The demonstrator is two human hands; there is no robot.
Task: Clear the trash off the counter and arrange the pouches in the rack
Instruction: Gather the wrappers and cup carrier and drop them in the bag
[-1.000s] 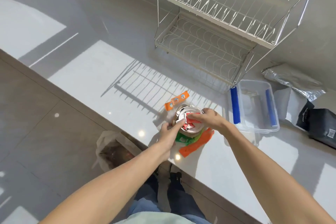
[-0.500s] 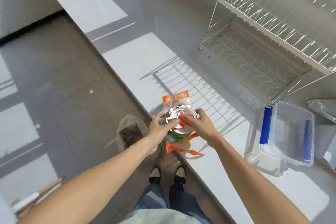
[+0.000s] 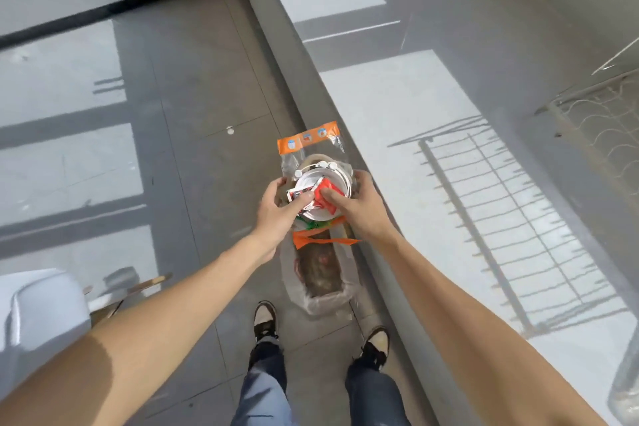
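A pile of trash (image 3: 320, 190) is held between both hands: a round foil lid with red and silver wrappers on top, a clear bag with an orange header strip (image 3: 307, 140) behind, and green and orange scraps (image 3: 321, 239) hanging below. My left hand (image 3: 280, 211) grips its left side with the thumb on the wrappers. My right hand (image 3: 356, 207) grips the right side. The pile hangs in the air beside the counter edge (image 3: 311, 79), directly above a bin lined with a clear bag (image 3: 325, 287) on the floor. No pouches are in view.
The white counter (image 3: 432, 149) runs along the right. A corner of the white wire rack (image 3: 594, 121) shows at the right edge. A white object (image 3: 38, 318) and wooden sticks (image 3: 145, 287) lie on the floor at the left. My shoes stand near the bin.
Both hands have carried the trash pile off the counter to the left, over the floor bin. The view has swung left, so the rack and the plastic tub have mostly left the frame.
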